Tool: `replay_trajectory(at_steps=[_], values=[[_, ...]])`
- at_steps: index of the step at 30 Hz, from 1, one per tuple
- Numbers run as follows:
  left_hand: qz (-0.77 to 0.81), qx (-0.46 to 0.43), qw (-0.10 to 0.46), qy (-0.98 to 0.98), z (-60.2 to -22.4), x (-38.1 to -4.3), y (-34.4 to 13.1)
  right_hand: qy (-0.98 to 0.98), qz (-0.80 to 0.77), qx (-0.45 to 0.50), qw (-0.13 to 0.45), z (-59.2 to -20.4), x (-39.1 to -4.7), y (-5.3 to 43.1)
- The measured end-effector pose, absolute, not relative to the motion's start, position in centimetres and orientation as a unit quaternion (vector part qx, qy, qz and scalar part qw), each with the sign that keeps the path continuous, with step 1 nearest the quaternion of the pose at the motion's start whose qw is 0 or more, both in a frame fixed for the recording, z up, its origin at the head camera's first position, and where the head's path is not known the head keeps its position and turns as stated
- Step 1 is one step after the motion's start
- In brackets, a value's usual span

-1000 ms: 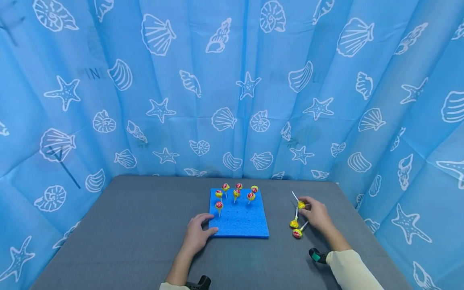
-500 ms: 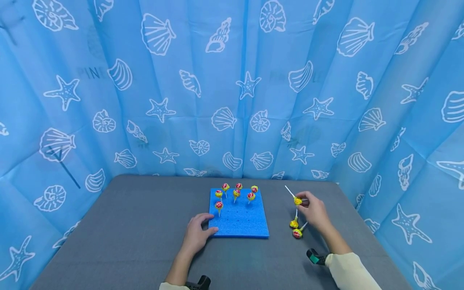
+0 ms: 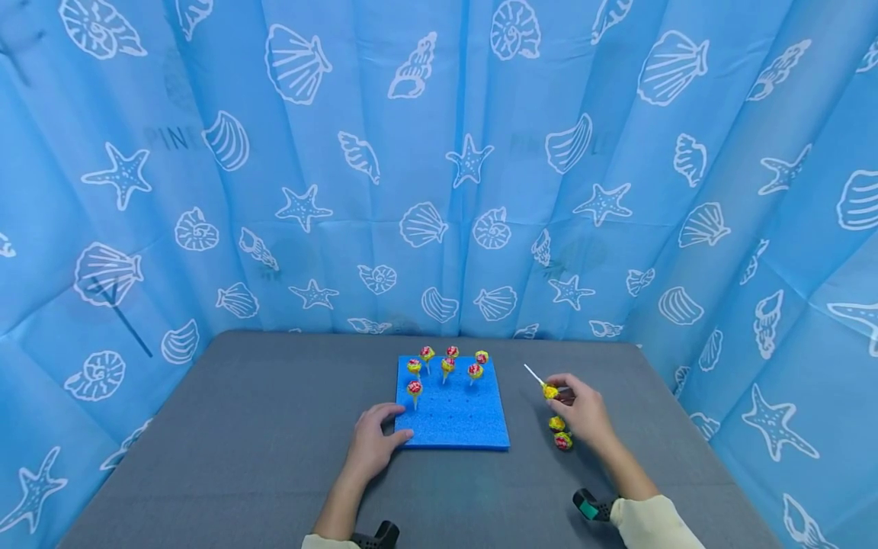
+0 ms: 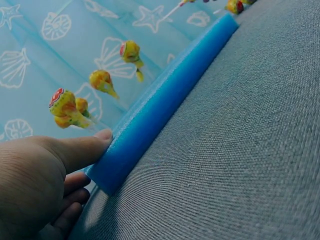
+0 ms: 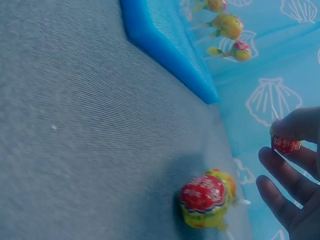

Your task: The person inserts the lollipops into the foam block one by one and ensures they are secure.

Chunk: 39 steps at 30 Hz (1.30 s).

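Observation:
In the head view my left hand rests at the left edge of a blue foam board, its straight thumb touching the near corner in the left wrist view. My right hand pinches a lollipop by its wrapped yellow-and-red head, between thumb and fingers. Its white stick points up and to the left. Below that hand lie a yellow lollipop and a red-and-yellow lollipop, their sticks mostly hidden by the hand. Several lollipops stand upright in the board's back and left part.
Small holes dot the board's front half. A grey cloth covers the table. Behind and at the sides hangs a blue curtain printed with white shells. Black bands sit on both wrists.
My right hand has lifted the lollipop off the table and moved left toward the board and slightly nearer. The left hand, the board and the standing lollipops have stayed in place.

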<state>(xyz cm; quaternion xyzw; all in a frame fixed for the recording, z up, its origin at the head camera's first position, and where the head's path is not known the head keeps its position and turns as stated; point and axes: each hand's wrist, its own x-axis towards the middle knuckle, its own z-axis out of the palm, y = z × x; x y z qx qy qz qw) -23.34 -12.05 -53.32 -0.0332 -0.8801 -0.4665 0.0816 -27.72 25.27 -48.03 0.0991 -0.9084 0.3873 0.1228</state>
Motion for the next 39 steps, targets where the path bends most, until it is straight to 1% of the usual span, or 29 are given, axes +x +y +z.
replay_trajectory(at_steps=[9,23,31,39], values=[[-0.468,-0.033,0.081,-0.879,-53.3,-23.3,-12.1,-0.908,0.386,0.106,0.121,-48.6,-27.0,24.4],[-0.469,-0.034,0.078,-0.879,-53.2,-23.3,-12.1,-0.879,0.435,0.155,0.122,-48.8,-26.4,22.9],[-0.471,-0.03,0.074,-0.879,-53.2,-23.4,-12.0,-0.869,0.447,0.157,0.14,-49.0,-26.2,21.9],[-0.47,-0.034,0.082,-0.878,-53.3,-23.3,-12.0,-0.858,0.461,0.169,0.152,-49.2,-26.0,20.7]])
